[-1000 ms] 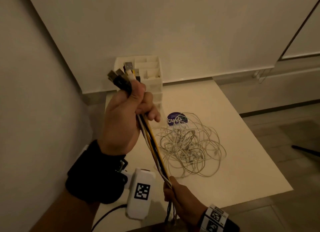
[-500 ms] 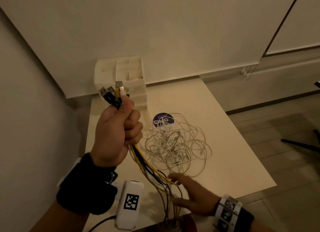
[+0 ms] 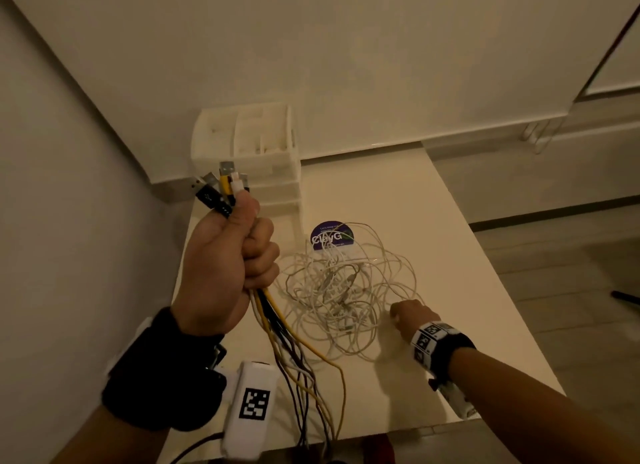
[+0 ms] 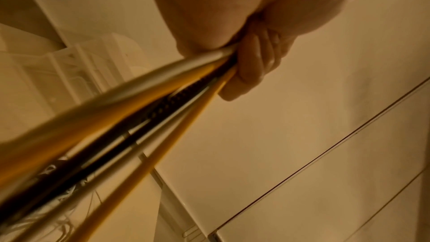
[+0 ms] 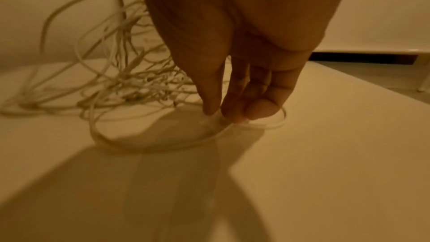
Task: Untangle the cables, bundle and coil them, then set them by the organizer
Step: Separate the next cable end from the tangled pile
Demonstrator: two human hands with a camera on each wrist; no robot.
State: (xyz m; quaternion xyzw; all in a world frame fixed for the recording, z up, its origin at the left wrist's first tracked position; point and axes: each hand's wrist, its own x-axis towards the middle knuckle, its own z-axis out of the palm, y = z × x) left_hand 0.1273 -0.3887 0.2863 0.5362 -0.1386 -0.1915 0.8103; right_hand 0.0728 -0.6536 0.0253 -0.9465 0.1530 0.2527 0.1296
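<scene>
My left hand (image 3: 254,255) is raised over the table's left side and grips a bundle of yellow, black and white cables (image 3: 277,325). Their USB plugs (image 3: 223,184) stick up above my thumb, and the loose ends hang over the front edge. In the left wrist view my left hand's fingers (image 4: 250,67) wrap the bundle (image 4: 139,117). A tangle of thin white cables (image 3: 346,290) lies mid-table. My right hand (image 3: 408,316) is at its right edge; its thumb and fingertips (image 5: 223,115) pinch one white cable loop (image 5: 267,126) of the tangle (image 5: 130,73) against the tabletop.
A white drawer organizer (image 3: 249,145) stands at the table's back left against the wall, also seen in the left wrist view (image 4: 69,62). A round purple sticker (image 3: 330,236) lies behind the tangle. The white table (image 3: 467,273) has bare surface on its right; floor lies beyond.
My right hand let go of the lower end of the bundle and moved right to the tangle's right edge. The bundle's ends now hang slack. My left hand keeps its hold.
</scene>
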